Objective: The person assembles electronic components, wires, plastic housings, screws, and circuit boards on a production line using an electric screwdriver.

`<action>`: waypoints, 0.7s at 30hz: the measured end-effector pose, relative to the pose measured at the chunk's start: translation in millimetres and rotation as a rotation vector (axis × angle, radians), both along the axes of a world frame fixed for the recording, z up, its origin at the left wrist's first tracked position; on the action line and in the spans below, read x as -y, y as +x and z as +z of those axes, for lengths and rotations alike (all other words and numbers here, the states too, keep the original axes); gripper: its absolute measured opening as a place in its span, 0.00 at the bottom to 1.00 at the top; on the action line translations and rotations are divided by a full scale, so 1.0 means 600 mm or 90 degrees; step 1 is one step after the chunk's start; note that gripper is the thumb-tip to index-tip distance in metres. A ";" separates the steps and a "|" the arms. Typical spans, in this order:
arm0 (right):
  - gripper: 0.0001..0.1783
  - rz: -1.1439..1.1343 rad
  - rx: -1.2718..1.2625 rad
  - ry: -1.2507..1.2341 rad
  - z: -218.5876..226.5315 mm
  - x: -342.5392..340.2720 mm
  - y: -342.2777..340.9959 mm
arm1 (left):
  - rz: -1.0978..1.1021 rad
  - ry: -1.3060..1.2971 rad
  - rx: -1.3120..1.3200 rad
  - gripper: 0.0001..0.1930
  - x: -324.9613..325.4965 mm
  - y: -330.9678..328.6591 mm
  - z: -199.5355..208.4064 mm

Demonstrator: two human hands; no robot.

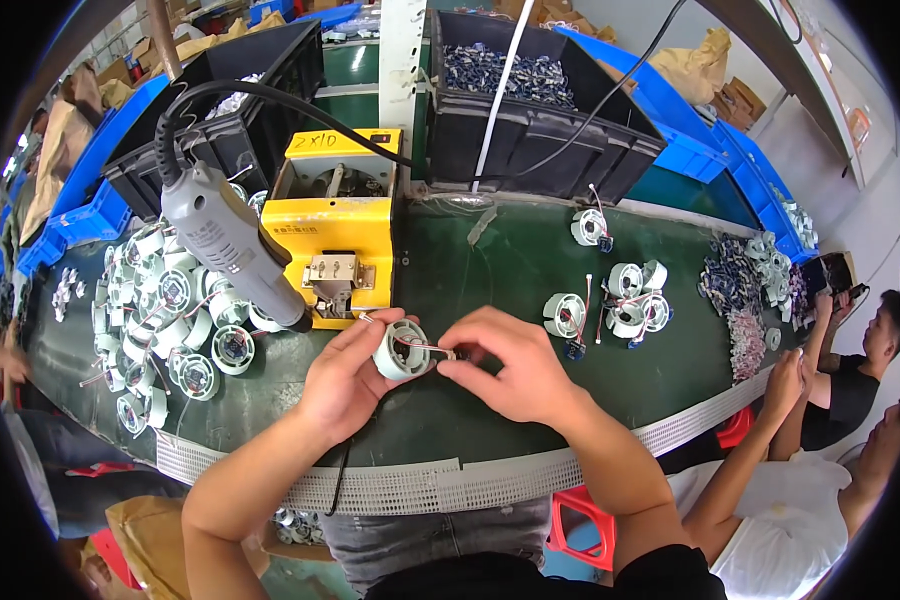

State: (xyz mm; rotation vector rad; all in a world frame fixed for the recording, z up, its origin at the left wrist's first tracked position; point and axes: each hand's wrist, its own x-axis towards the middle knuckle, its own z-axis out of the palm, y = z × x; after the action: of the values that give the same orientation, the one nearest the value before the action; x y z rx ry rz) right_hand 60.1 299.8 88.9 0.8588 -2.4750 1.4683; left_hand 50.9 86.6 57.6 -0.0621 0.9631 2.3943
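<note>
My left hand (342,378) is closed around a pale ring-shaped plastic housing (392,362), which is tilted so its hollow inside shows. Thin red and white wires (426,346) run out of the housing to the right. My right hand (515,362) pinches the far end of those wires between thumb and fingers; a small dark part there is mostly hidden by the fingertips. Both hands are over the green tabletop (445,265), just in front of a yellow machine (330,215) with a metal block on its front.
A grey electric screwdriver (225,235) on a black cable leans left of the machine. Similar housings are heaped at left (175,300); several more housings (625,318) lie at right. Black bins (540,135) stand behind. Piles of small parts (745,335) and co-workers (795,500) are far right.
</note>
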 end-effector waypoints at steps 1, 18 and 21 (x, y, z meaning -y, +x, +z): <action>0.11 0.001 0.001 0.000 0.003 0.004 0.004 | 0.027 0.001 -0.022 0.14 0.001 0.002 -0.005; 0.13 -0.104 -0.019 -0.142 -0.046 0.055 0.020 | -0.048 0.134 -0.185 0.21 -0.014 0.015 -0.007; 0.17 -0.172 -0.014 -0.254 -0.044 0.073 0.018 | -0.068 0.135 -0.209 0.26 -0.017 0.025 -0.004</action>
State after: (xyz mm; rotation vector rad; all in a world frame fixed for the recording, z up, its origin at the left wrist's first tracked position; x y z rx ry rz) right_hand 71.1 256.2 62.3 0.4441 -2.0687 1.7457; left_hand 65.6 96.7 55.3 0.4628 0.8208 2.4351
